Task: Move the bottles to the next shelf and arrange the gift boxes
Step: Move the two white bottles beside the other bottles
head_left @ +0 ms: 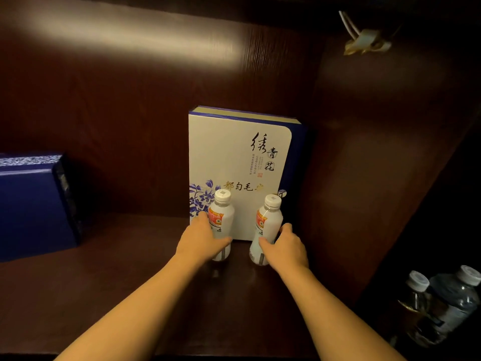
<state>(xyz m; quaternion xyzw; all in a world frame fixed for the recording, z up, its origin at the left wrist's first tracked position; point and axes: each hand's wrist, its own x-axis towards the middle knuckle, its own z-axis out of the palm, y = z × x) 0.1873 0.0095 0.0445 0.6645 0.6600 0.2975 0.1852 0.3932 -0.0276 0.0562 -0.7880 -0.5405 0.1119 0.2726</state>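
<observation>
bottles: two, white (223,220) (268,225) | white caps | hands (201,238) (285,246) gripping

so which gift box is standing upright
The white gift box behind the two white bottles; the blue gift box at the left lies flat.

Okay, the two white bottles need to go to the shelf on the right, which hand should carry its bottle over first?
Probably the right hand: it grips the right white bottle nearest the divider, beyond which the clear bottles stand. The left hand would have to cross over.
</observation>
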